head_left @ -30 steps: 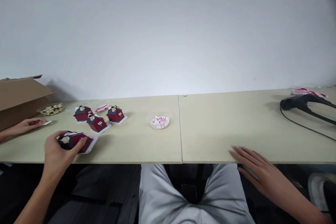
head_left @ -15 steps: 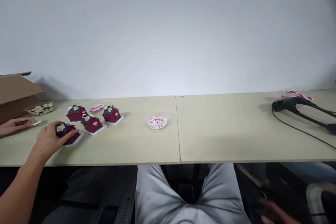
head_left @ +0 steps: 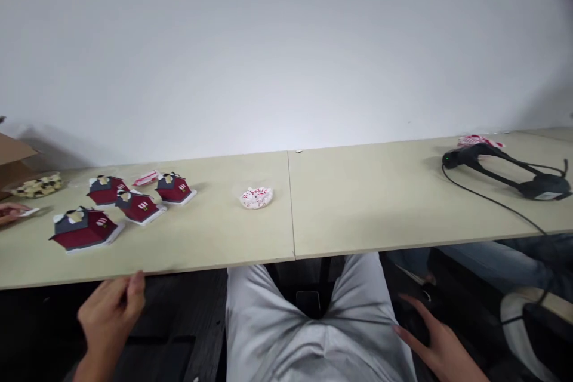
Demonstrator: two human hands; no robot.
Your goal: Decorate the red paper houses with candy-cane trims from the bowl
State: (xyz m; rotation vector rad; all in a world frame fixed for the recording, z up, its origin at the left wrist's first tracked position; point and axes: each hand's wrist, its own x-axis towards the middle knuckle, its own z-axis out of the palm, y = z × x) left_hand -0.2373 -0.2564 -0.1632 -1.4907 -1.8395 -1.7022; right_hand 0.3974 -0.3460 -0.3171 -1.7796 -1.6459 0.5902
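Observation:
My left hand [head_left: 111, 305] is in front of the table's front edge, its fingers curled in with nothing visible in them. Closest to it stands a small dark-red house with a grey roof and white base [head_left: 87, 230]. Three similar houses sit behind it: one in the middle [head_left: 139, 206], one at the back [head_left: 106, 190] and one farther right [head_left: 174, 188]. Low on the right, beside my thigh, my right hand [head_left: 436, 340] has its fingers stretched apart. A dark rounded shape lies by those fingers; I cannot make out what it is.
A clear bowl of red-and-white pieces [head_left: 256, 197] stands mid-table. At the left are a bowl of pale and dark pieces [head_left: 38, 186], a cardboard box [head_left: 15, 149] and another person's hand [head_left: 11, 212] with a white piece. A black headset-like device [head_left: 501, 170] with a cable lies right.
My left hand has let go of the nearest house and moved back off the table. My right hand has risen further into view. The whole view has shifted slightly to the right.

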